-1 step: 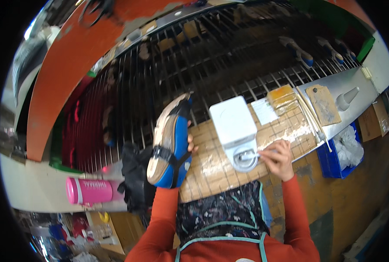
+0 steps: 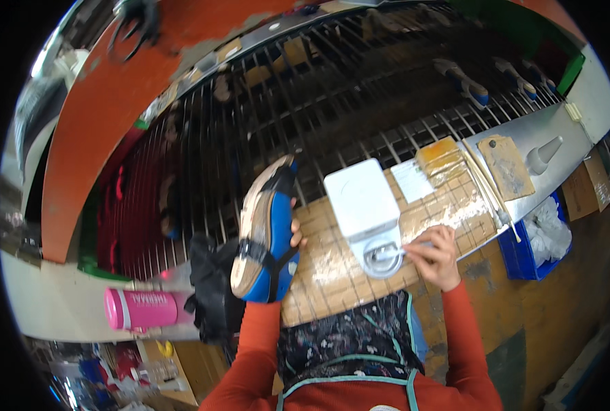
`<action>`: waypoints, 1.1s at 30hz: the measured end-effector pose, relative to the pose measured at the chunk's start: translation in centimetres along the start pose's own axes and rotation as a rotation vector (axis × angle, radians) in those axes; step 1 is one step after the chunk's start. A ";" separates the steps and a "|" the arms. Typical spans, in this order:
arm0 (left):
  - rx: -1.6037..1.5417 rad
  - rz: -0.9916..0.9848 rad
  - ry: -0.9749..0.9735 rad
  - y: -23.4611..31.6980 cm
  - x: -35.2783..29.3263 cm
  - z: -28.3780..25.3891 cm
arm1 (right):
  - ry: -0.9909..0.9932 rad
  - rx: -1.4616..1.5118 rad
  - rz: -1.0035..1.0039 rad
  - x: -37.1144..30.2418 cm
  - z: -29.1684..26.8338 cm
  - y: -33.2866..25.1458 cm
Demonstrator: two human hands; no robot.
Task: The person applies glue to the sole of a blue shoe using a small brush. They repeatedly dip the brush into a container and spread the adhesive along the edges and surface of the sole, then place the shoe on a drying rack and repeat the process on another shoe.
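My left hand (image 2: pixel 295 231) is wrapped round a blue sandal (image 2: pixel 286 218) with a beige sole, which stands upright left of the board; a black strap crosses it. Only some fingertips show past the shoe's right side. My right hand (image 2: pixel 436 256) pinches a thin white-handled tool (image 2: pixel 397 253), whose kind I cannot tell. The tool's tip reaches into the round cup at the front of a white dispenser (image 2: pixel 364 198). That dispenser stands on a tape-covered cardboard board (image 2: pixel 319 291) in front of me.
Behind the board runs a dark rack of metal bars (image 2: pixel 305 103), with several shoes at its far right. A pink thermos (image 2: pixel 141 309) and a black bag (image 2: pixel 212 288) are at left. At right are a grey-white cone (image 2: pixel 543 156), thin sticks (image 2: pixel 490 185) and a blue bin (image 2: pixel 532 260).
The whole view has shifted slightly. The sandal stays in my left hand, and the tool in my right hand stays at the cup.
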State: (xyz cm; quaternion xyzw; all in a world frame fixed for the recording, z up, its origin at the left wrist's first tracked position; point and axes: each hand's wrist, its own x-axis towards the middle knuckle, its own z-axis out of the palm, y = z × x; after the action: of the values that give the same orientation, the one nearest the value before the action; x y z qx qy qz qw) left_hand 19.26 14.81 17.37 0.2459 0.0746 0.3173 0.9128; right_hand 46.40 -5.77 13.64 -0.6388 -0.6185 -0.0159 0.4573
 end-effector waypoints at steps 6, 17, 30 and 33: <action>-0.247 -0.039 -0.133 -1.2 1.4 -5.6 | 0.078 0.018 0.070 -0.5 -0.6 0.3; -0.202 -0.051 -0.076 -1.0 1.0 -6.4 | 0.265 -0.005 0.142 -1.9 0.7 0.7; -0.210 -0.135 -0.189 -0.6 1.5 -8.7 | 0.381 -0.032 0.235 -2.2 0.9 0.6; -0.277 -0.123 -0.199 -0.6 1.5 -8.4 | 0.391 -0.044 0.252 -2.2 0.9 0.4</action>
State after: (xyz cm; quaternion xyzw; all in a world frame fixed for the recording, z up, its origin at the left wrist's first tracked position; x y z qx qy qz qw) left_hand 18.35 18.70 9.81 0.1428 -0.0455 0.2424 0.9585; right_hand 45.77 -6.86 11.62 -0.7055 -0.4330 -0.0954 0.5529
